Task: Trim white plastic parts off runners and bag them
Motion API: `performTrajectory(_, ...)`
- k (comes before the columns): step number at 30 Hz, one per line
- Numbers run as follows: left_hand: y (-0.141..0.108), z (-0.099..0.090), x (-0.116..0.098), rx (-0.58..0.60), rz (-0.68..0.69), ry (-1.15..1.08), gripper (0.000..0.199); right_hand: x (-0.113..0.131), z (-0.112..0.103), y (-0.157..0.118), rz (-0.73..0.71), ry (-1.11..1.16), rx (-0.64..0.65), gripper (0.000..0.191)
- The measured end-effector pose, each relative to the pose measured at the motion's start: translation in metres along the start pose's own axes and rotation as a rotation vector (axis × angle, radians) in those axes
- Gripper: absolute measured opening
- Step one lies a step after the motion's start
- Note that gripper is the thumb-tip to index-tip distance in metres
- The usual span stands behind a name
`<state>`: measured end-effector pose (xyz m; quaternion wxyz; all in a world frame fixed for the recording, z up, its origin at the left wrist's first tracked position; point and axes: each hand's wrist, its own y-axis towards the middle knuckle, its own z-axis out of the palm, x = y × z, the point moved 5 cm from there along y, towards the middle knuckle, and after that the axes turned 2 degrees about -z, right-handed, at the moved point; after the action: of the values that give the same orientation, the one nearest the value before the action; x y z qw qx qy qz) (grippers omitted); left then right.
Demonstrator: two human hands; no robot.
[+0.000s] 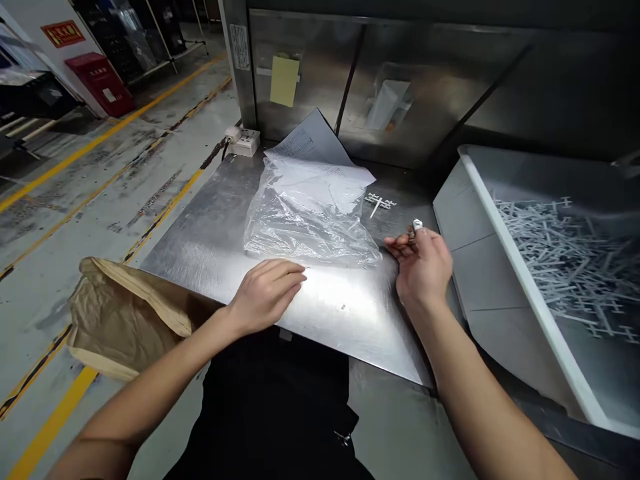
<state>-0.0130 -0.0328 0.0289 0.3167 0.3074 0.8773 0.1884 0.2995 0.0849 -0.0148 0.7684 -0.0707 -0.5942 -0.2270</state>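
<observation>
My left hand (270,291) rests over the front edge of the metal table (200,220), its fingers extended and nothing visible in them. Just beyond it lies a clear plastic bag (310,230) with printed paper sheets (317,143) at its far end. At the table's right side my right hand (424,267) is closed around a small shiny metal piece (418,225); most of it is hidden by the fingers, so its kind cannot be told. A white branched plastic part (380,203) lies on the table beyond that hand. A tiny pale bit (343,307) sits between my hands.
On the right stands a large white bin (520,260) holding many white branched plastic parts (565,253). An open brown sack (125,320) is left of the table. A power strip (245,142) sits at the back left corner. A metal panel (320,60) closes off the back.
</observation>
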Motion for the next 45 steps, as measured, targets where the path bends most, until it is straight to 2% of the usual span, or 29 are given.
performTrajectory(3,-0.031,-0.013,-0.017,-0.099,-0.096,-0.136,0.023,-0.013,0.003,-0.004,0.038,-0.033,0.037,0.045)
performTrajectory(7,-0.066,-0.014,-0.037,-0.136,-0.21,-0.369,0.022,-0.017,0.027,-0.029,0.018,-0.054,0.118,0.039)
performTrajectory(10,-0.077,-0.009,-0.045,-0.115,-0.208,-0.452,0.02,-0.016,0.048,-0.051,0.049,-0.018,0.187,0.036)
performTrajectory(12,-0.075,-0.011,-0.042,-0.131,-0.154,-0.428,0.022,-0.013,0.058,-0.059,0.07,-0.003,0.23,0.032)
performTrajectory(14,-0.065,-0.019,-0.033,-0.169,-0.078,-0.352,0.024,-0.004,0.062,-0.056,0.02,-0.016,0.251,0.029)
performTrajectory(16,-0.052,-0.031,-0.017,-0.208,-0.03,-0.247,0.026,0.009,0.056,-0.04,-0.094,-0.055,0.238,0.028)
performTrajectory(19,-0.035,-0.047,0.015,-0.228,-0.045,-0.081,0.025,0.026,0.029,-0.003,-0.261,-0.195,0.15,0.028)
performTrajectory(22,-0.026,-0.057,0.039,-0.253,-0.026,0.105,0.03,0.03,-0.006,0.026,-0.331,-0.487,0.057,0.028)
performTrajectory(25,-0.021,-0.065,0.053,-0.337,0.03,0.292,0.047,0.022,-0.032,0.031,-0.34,-0.837,0.05,0.029)
performTrajectory(28,-0.008,-0.074,0.067,-0.391,0.028,0.405,0.067,0.013,-0.044,0.021,-0.345,-0.979,0.059,0.027)
performTrajectory(31,0.016,-0.077,0.085,-0.293,-0.039,0.47,0.065,0.008,-0.045,0.015,-0.355,-1.05,0.065,0.022)
performTrajectory(34,0.04,-0.075,0.098,-0.15,-0.068,0.506,0.046,0.013,-0.039,0.011,-0.381,-1.055,0.085,0.019)
performTrajectory(37,0.063,-0.074,0.102,-0.081,-0.083,0.516,0.029,0.019,-0.027,0.003,-0.426,-0.985,0.13,0.021)
performTrajectory(39,0.079,-0.078,0.103,-0.083,-0.13,0.476,0.033,0.019,-0.018,-0.003,-0.431,-0.9,0.171,0.023)
performTrajectory(41,0.1,-0.087,0.109,-0.136,-0.198,0.375,0.037,0.012,-0.009,-0.005,-0.396,-0.802,0.202,0.025)
performTrajectory(45,0.156,-0.1,0.147,-0.243,-0.234,0.013,0.031,-0.005,-0.002,0.003,-0.268,-0.617,0.198,0.026)
